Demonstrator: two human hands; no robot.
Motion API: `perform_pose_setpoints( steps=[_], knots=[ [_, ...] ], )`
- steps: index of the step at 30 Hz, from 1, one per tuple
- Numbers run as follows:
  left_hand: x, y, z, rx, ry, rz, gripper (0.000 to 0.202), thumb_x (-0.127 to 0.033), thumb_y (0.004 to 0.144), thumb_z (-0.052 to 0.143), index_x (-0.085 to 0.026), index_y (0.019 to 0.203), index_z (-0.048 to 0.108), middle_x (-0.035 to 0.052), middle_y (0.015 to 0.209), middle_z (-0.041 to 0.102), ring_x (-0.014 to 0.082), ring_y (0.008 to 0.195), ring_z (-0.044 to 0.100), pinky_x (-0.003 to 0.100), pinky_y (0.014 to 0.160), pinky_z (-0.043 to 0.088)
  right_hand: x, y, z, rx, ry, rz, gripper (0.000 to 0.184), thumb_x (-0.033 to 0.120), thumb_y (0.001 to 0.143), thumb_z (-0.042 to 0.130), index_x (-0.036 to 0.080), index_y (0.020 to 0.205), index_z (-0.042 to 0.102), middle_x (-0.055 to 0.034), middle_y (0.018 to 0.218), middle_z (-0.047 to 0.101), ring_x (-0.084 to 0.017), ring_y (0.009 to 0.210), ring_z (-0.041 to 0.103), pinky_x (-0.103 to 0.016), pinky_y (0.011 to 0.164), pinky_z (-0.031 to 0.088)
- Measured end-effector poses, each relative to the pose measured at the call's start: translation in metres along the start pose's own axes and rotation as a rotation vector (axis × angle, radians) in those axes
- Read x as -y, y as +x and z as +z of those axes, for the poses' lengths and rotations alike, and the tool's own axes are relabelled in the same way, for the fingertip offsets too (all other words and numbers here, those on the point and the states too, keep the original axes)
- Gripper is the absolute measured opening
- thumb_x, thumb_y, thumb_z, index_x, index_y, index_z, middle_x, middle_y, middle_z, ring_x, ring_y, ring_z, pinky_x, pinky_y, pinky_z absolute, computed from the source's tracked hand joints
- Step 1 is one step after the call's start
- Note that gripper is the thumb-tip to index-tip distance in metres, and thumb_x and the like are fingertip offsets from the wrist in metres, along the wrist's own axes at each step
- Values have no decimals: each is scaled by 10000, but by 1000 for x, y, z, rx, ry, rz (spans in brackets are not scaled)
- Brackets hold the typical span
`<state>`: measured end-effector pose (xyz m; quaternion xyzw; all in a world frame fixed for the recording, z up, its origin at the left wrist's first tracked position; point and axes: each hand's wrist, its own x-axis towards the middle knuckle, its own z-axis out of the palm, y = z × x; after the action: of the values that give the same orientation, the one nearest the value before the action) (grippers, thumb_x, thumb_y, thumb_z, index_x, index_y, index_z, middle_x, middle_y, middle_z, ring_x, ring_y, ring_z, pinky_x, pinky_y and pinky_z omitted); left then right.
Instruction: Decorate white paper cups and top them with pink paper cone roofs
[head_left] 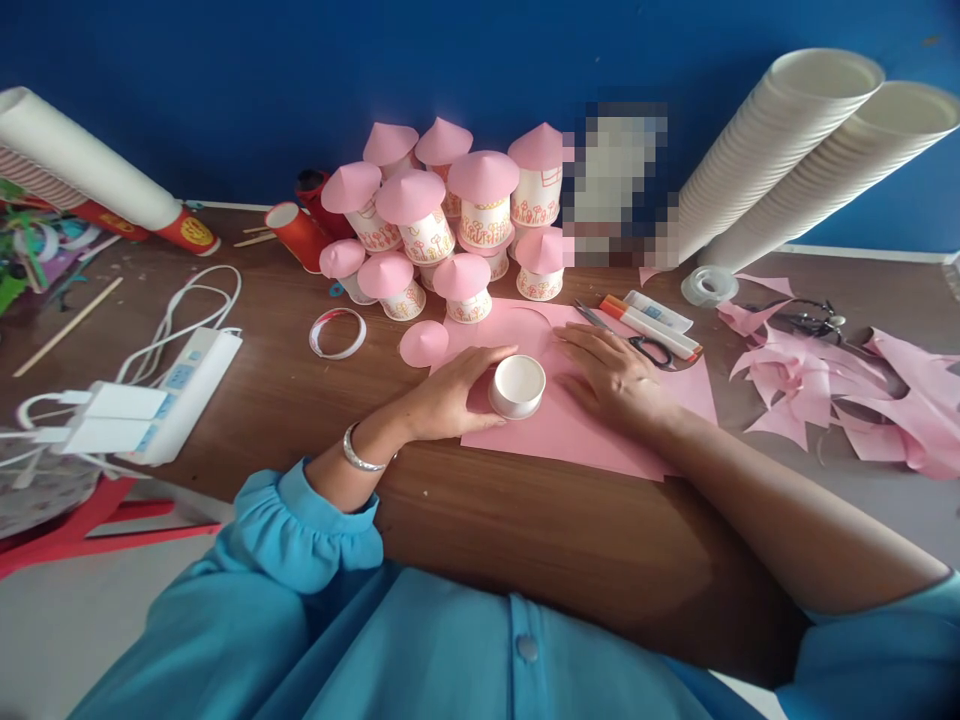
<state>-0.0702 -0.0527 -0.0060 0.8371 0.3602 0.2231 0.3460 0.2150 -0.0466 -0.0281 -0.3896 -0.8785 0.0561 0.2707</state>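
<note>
My left hand [450, 392] curls round a small white paper cup [517, 384] that stands on a pink paper sheet [585, 430]. My right hand [611, 375] lies flat on the same sheet, fingers stretched out, just right of the cup. A round hole is cut in the sheet behind the cup. A loose pink paper cone [424, 343] sits left of the sheet.
A pile of decorated cups with pink cone roofs [442, 220] stands behind. Scissors [645, 345], glue sticks [652, 320] and a tape roll [709, 286] lie to the right, beside pink scraps [840, 385]. Stacks of white cups [795, 150] lean at back right. A power strip [172, 395] lies left.
</note>
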Motion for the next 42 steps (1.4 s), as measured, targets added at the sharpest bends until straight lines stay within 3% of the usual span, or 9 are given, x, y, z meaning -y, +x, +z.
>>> perform_pose_setpoints(
  steps=[3,8,13,17,21,25,30,37,42],
  knots=[
    [1,1,1,-29,-59,-18,804,-401,764,877,-281,1474,519,137,1414,647,381,1310,615,580,1094,503,13,1,-7,-47,182,49,486,366,1012,621,237,1475,546,-152,1413,669,-341,1327,626,-570,1125,527],
    [4,2,3,-16,-75,10,867,-412,757,885,-312,1513,474,137,1513,588,385,1373,573,616,1127,468,36,1,1,95,488,64,826,508,951,698,281,1624,277,-164,1527,573,-333,1358,609,-544,1075,571],
    [9,2,4,-30,-92,33,862,-425,748,894,-302,1497,484,145,1503,592,390,1381,569,626,1142,461,38,3,6,82,439,92,620,452,961,698,267,1504,463,-135,1357,686,-307,1213,693,-461,1017,595],
    [8,0,-4,-57,-109,77,853,-354,773,874,-277,1518,467,158,1510,582,360,1355,593,579,1129,501,33,1,4,36,383,142,581,467,969,678,258,1475,484,-129,1326,690,-290,1135,719,-431,971,611],
    [2,-2,-17,-182,-151,64,603,-191,825,773,-223,1401,595,131,1353,688,265,1168,688,447,1031,575,31,-1,6,29,349,106,594,459,974,670,250,1491,464,-146,1358,676,-311,1222,689,-445,1014,594],
    [-1,-2,-23,-331,-130,-25,319,-178,877,700,-208,1195,698,77,1092,756,179,894,699,345,843,601,29,-2,6,67,361,84,618,426,965,684,266,1513,447,-143,1403,655,-320,1276,665,-455,1056,575],
    [6,-2,-22,-258,-60,10,195,-231,905,693,-203,1096,722,59,955,743,156,764,653,302,717,554,25,-3,5,120,346,87,636,379,947,700,257,1526,467,-149,1412,636,-333,1305,640,-472,1078,566],
    [4,1,-5,-130,-69,91,688,-427,733,903,-234,1334,627,135,1278,699,307,1134,643,484,1018,520,27,0,7,112,296,-1,582,389,982,662,244,1523,504,-161,1315,674,-335,1226,664,-503,1055,578],
    [0,3,-3,-110,-51,39,499,-404,777,867,-233,1196,656,113,1201,714,314,1130,645,500,1028,507,25,1,6,128,364,48,595,268,987,621,224,1556,449,-169,1376,639,-321,1289,635,-508,1086,564]
  ],
)
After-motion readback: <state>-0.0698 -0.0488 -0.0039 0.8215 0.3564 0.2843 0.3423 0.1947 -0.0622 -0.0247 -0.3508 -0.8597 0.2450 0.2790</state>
